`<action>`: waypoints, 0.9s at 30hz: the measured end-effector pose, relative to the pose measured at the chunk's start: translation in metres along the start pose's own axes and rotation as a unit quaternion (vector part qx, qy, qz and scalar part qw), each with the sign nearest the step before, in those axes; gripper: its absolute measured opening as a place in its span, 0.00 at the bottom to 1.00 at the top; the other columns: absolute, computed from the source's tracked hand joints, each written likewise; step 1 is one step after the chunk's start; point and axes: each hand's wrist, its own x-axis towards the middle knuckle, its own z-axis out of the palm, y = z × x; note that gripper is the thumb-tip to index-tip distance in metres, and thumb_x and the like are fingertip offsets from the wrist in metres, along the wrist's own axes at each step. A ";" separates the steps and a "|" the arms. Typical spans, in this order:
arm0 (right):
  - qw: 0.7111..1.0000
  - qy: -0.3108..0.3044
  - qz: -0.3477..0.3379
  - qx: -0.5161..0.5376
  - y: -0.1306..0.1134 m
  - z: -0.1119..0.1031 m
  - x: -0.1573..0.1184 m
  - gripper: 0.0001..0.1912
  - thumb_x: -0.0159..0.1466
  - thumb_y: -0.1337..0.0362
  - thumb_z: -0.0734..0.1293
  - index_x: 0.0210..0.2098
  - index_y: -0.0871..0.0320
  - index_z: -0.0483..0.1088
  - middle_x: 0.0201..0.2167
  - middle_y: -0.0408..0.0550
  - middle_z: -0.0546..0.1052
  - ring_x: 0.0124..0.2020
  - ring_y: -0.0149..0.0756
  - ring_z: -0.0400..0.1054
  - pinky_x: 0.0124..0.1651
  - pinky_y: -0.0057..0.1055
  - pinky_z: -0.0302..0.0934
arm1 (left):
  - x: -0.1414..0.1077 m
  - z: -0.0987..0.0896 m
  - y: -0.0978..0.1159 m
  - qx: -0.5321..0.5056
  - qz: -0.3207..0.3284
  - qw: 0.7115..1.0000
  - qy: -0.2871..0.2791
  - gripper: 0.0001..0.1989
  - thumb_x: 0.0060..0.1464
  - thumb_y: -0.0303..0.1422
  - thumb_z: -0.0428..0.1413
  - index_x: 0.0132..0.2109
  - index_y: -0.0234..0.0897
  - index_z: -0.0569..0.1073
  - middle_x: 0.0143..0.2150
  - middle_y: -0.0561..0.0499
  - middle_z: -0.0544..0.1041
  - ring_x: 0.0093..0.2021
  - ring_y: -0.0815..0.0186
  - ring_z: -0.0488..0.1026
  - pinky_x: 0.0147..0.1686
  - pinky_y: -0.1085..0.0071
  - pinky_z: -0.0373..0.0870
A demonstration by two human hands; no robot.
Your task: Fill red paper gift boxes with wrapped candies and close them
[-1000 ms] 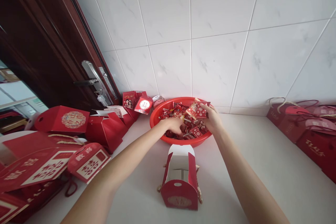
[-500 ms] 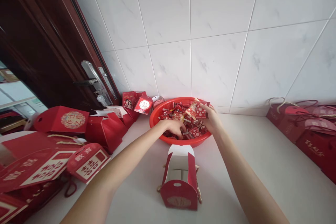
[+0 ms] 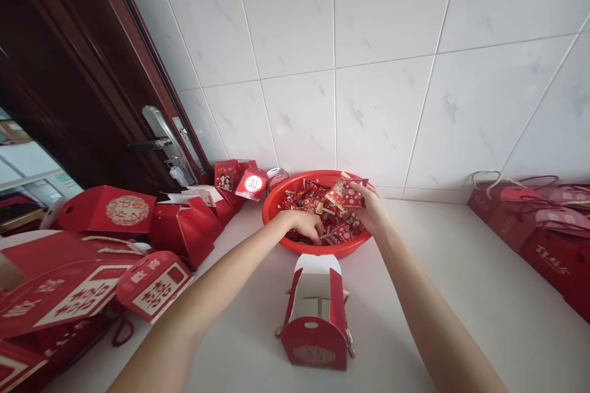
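Note:
A red plastic basket [image 3: 332, 252] holds many red wrapped candies [image 3: 310, 201]. Down among the candies at its left front is my left hand [image 3: 306, 224], fingers bent; what they grip, if anything, is hidden. My right hand [image 3: 370, 206], over the basket's right side, pinches red candy packets [image 3: 350, 193] between thumb and fingers. In front of the basket stands an open red gift box [image 3: 314, 341] with a white inside and rope handles. Its bare bottom shows.
Red gift boxes [image 3: 124, 212] crowd the left side of the white table [image 3: 391, 331], beside a dark door [image 3: 92, 73] with a metal handle. More red boxes [image 3: 548, 252] stand at the right. A tiled wall [image 3: 378, 116] rises behind the basket.
My left hand has shifted slightly among the candies. My right hand stays nearly in place with the packets, and the open box has not moved.

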 end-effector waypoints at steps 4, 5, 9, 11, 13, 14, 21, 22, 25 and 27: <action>1.000 0.004 0.001 -0.005 0.000 0.000 0.000 0.08 0.49 0.66 0.76 0.27 0.58 0.74 0.25 0.42 0.79 0.26 0.34 0.73 0.28 0.28 0.66 | 0.000 -0.001 -0.002 -0.025 -0.004 0.999 -0.020 0.08 0.40 0.37 0.62 0.24 0.38 0.73 0.18 0.57 0.68 0.18 0.70 0.60 0.18 0.72 0.54; 1.000 0.004 0.001 -0.007 0.000 0.001 0.000 0.08 0.49 0.66 0.76 0.27 0.57 0.74 0.24 0.42 0.79 0.26 0.34 0.73 0.27 0.28 0.66 | 0.000 -0.001 -0.002 -0.030 -0.004 0.999 -0.024 0.08 0.40 0.37 0.62 0.24 0.38 0.72 0.18 0.57 0.68 0.18 0.70 0.60 0.18 0.72 0.54; 1.000 -0.003 -0.002 -0.011 -0.001 0.001 -0.001 0.09 0.48 0.64 0.77 0.26 0.57 0.74 0.23 0.41 0.78 0.25 0.32 0.72 0.26 0.26 0.65 | -0.002 -0.002 -0.003 -0.051 0.004 0.998 -0.036 0.10 0.38 0.37 0.64 0.24 0.38 0.72 0.17 0.58 0.66 0.18 0.70 0.59 0.18 0.72 0.54; 1.000 -0.006 0.000 -0.010 -0.001 0.001 -0.001 0.09 0.47 0.64 0.77 0.26 0.57 0.74 0.23 0.41 0.78 0.25 0.32 0.72 0.26 0.26 0.65 | -0.003 -0.002 -0.004 -0.062 0.007 0.997 -0.043 0.10 0.38 0.37 0.64 0.23 0.39 0.71 0.16 0.58 0.66 0.17 0.70 0.59 0.18 0.72 0.53; 1.000 -0.007 0.001 -0.010 -0.001 0.000 -0.001 0.09 0.48 0.64 0.77 0.26 0.57 0.74 0.23 0.41 0.78 0.26 0.33 0.72 0.25 0.26 0.65 | -0.004 -0.002 -0.004 -0.071 0.005 0.996 -0.054 0.10 0.38 0.38 0.63 0.23 0.39 0.70 0.14 0.58 0.64 0.16 0.70 0.57 0.17 0.72 0.51; 1.000 -0.006 0.000 -0.010 0.000 0.000 0.000 0.09 0.48 0.65 0.77 0.26 0.57 0.74 0.23 0.41 0.78 0.26 0.33 0.72 0.26 0.26 0.65 | -0.004 -0.002 -0.004 -0.075 0.004 0.995 -0.060 0.10 0.39 0.38 0.62 0.22 0.39 0.69 0.14 0.58 0.64 0.15 0.70 0.57 0.16 0.72 0.51; 1.000 0.000 0.002 -0.003 0.000 -0.001 0.000 0.08 0.49 0.65 0.76 0.27 0.57 0.75 0.25 0.42 0.79 0.27 0.34 0.73 0.27 0.27 0.67 | -0.002 -0.006 -0.007 -0.089 0.020 0.990 -0.109 0.13 0.39 0.38 0.61 0.20 0.39 0.64 0.13 0.57 0.63 0.15 0.70 0.57 0.16 0.72 0.51; 1.000 -0.001 0.002 -0.006 0.000 0.000 0.000 0.08 0.49 0.65 0.76 0.27 0.57 0.75 0.25 0.42 0.79 0.27 0.34 0.73 0.27 0.27 0.66 | -0.002 -0.006 -0.007 -0.089 0.023 0.989 -0.115 0.13 0.39 0.37 0.61 0.20 0.39 0.64 0.13 0.57 0.63 0.15 0.70 0.57 0.16 0.72 0.51; 1.000 -0.008 0.000 -0.016 -0.001 0.000 -0.001 0.10 0.48 0.64 0.77 0.27 0.57 0.74 0.24 0.41 0.78 0.26 0.34 0.73 0.26 0.27 0.65 | -0.002 -0.007 -0.007 -0.089 0.024 0.989 -0.115 0.14 0.39 0.37 0.62 0.20 0.39 0.64 0.13 0.58 0.62 0.14 0.70 0.56 0.16 0.72 0.51; 1.000 -0.011 0.000 -0.015 -0.001 0.001 -0.001 0.10 0.47 0.64 0.77 0.27 0.57 0.74 0.24 0.41 0.78 0.27 0.35 0.73 0.26 0.28 0.65 | -0.001 -0.007 -0.006 -0.085 0.026 0.991 -0.098 0.13 0.38 0.36 0.62 0.19 0.38 0.64 0.13 0.58 0.63 0.15 0.71 0.56 0.16 0.72 0.51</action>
